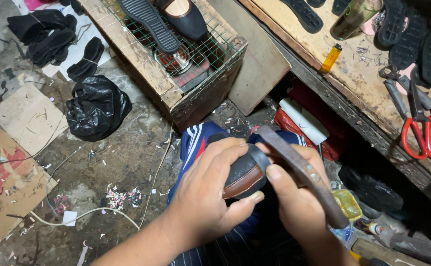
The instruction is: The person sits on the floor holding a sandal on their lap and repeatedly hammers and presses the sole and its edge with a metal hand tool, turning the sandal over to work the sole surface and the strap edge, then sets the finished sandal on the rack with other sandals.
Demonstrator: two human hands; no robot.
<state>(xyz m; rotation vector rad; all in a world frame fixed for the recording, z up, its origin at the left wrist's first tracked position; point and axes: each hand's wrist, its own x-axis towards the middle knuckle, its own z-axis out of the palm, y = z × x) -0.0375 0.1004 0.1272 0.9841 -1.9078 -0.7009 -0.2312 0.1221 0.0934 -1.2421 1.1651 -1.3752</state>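
My left hand (210,194) wraps around a small black shoe (245,172) with a brown stitched band, holding it over my lap. My right hand (294,197) grips a long, flat, rusty metal tool (304,172). Its upper end lies against the top of the shoe and its thumb presses beside the shoe's rim. Both hands touch the shoe. My knee in dark blue striped trousers (198,143) shows just behind the hands.
A wooden crate with a wire-mesh top (215,54) stands ahead, carrying a black sole and a black shoe. On the right, a wooden bench (353,74) holds red-handled scissors (425,133), pliers, an orange lighter (331,57), a glass and several soles. A black plastic bag (97,106) and cardboard lie on the floor at left.
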